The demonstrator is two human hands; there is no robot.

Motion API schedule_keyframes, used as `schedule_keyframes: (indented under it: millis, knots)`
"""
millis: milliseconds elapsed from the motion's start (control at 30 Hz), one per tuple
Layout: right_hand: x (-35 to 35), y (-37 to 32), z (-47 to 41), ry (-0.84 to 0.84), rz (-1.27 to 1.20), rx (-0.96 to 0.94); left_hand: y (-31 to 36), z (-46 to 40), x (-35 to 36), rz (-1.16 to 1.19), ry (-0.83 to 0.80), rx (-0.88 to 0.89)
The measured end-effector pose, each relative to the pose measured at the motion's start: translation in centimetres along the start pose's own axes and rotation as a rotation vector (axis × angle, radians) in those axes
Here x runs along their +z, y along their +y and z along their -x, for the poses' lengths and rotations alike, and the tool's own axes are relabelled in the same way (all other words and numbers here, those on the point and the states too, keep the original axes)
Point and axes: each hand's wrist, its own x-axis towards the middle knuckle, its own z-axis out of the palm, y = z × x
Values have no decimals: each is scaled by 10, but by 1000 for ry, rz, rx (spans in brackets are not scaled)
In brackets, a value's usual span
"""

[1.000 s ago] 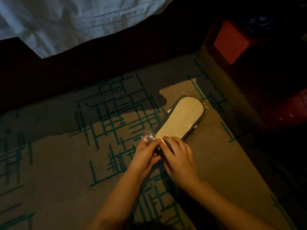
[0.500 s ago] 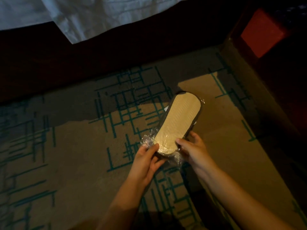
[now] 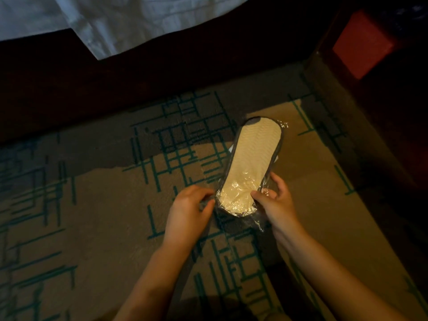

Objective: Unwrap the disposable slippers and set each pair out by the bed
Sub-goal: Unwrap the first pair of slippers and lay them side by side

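Clear plastic wrap (image 3: 259, 224) over slippers (image 3: 251, 165): both hands' grip, left (image 3: 188, 210), right (image 3: 276, 203), pinches it.

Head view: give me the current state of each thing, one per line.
Slippers: still in wrap, sole up, held above the carpet.
Wrap: on, loose and crumpled at the near end.
Left hand: gripping the wrap at the pack's near left edge.
Right hand: pinching the pack's near right edge.
Sheet: hanging over the bed edge.
Carpet: bare, no slippers set out.
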Motion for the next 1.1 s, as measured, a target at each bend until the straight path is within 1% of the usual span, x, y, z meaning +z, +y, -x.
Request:
schedule_keyframes:
  millis: [133,267,333,433,500,533,567,633,667,700,733,800,833,900,967,1000,1033,1067,1100]
  knots:
    - [-2,2,-3,-10,45,-39,9,3,6,-138,5,128]
    - [-1,-1,-5,-13,-9,-30,10,13,10,-86,-33,266]
    - [-5,-5,-8,-7,-83,-13,4,21,10,-80,-4,290]
    - [-10,-13,-10,19,-152,-2,-14,31,8,-94,20,261]
    - [-11,-15,-10,10,-130,-16,-22,39,4,16,-3,175]
    - [-11,-16,-8,-7,-112,-27,-21,41,1,140,20,68]
    - [-10,-17,-7,-30,-89,-39,-19,41,-3,294,74,-89]
    - [-8,-18,-5,-106,-19,-60,-15,35,-10,640,164,-463]
    - [-7,-19,-3,-164,23,-62,-16,29,-13,809,145,-617]
    - [-6,-20,-2,-227,72,-59,-18,22,-16,954,75,-725]
    - [-5,-21,-1,-289,132,-58,-17,16,-18,1054,-18,-790]
    - [-1,-21,0,-386,245,-62,-10,6,-18,1092,-200,-797]
    - [1,-21,-1,-425,275,-58,-5,3,-16,1074,-246,-781]
    - [3,-23,-3,-505,311,-45,2,0,-11,1045,-201,-789]
    - [3,-23,-7,-535,408,-78,2,2,-6,1104,-132,-822]
    - [4,-23,-8,-510,480,-120,-1,4,-4,1154,-98,-833]
    - [5,-22,-6,-435,555,-193,-3,6,-3,1210,-62,-846]
    - [6,-22,-3,-313,622,-308,-4,7,-2,1266,-20,-861]
    - [7,-22,3,-165,673,-485,-5,8,-1,1315,30,-881]
